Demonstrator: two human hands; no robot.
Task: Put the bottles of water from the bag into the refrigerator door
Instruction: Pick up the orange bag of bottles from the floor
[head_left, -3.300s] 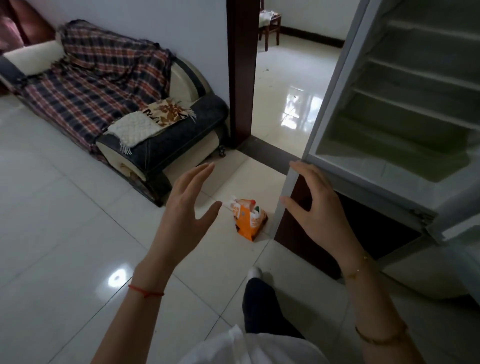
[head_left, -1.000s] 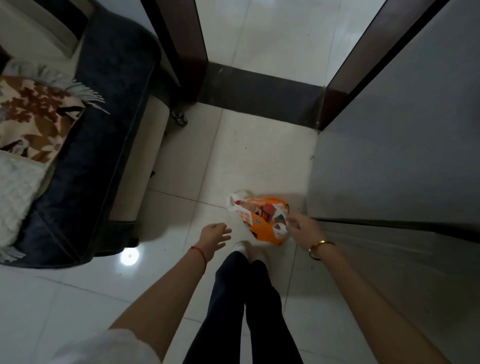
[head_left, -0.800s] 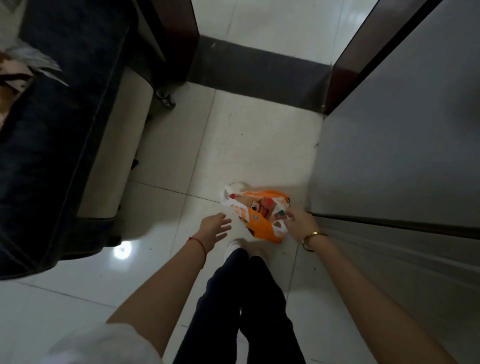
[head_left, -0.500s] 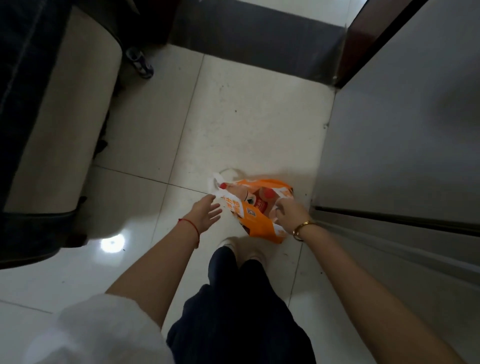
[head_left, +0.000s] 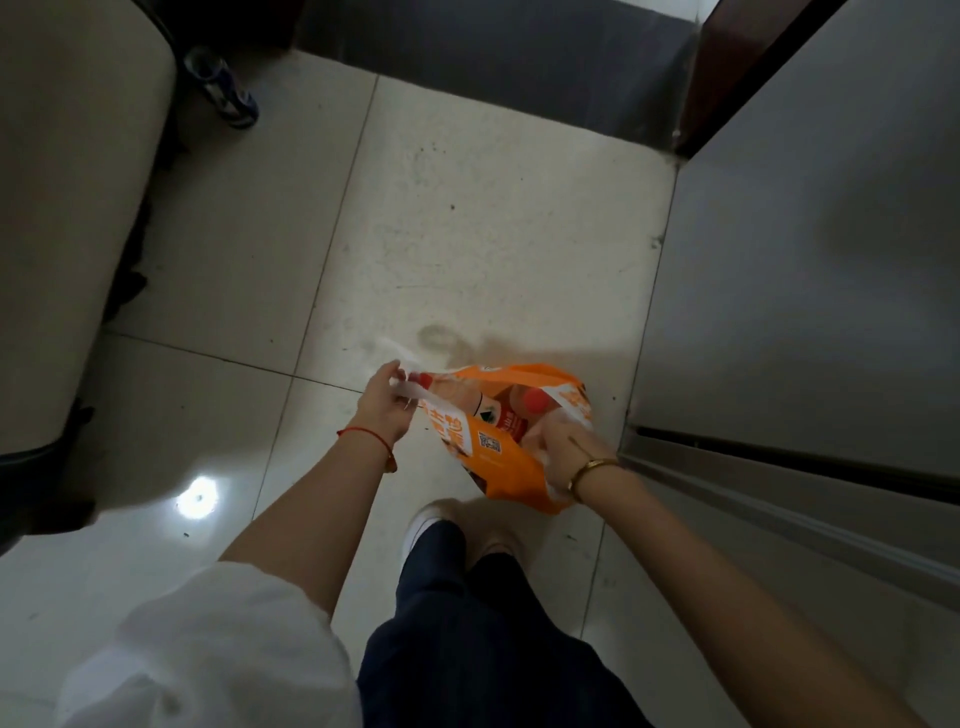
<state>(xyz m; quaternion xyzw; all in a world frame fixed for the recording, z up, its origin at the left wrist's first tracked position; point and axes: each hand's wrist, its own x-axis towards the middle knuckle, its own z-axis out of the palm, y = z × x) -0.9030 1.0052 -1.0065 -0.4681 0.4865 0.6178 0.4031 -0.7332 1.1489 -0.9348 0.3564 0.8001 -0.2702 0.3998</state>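
fingers of left hand (head_left: 383, 406) and right hand (head_left: 563, 446) pinch opposite handles of the orange bag (head_left: 511, 462), pulling it open.

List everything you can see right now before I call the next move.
bag: one, orange and white, on the floor beside the refrigerator
bottles: at least two by their caps, red caps, inside the bag
refrigerator: one, grey, right
sofa: one, beige and dark, left
caster: one, dark, by the sofa, top left
threshold: one, dark grey, top
floor: white tiles, throughout
shoe: one showing, white, below the bag
trousers: dark blue, bottom centre
sleeve: white, bottom left
left grip: red cord at wrist, holds the bag's white handle
right grip: gold bracelet at wrist, holds the bag's right edge
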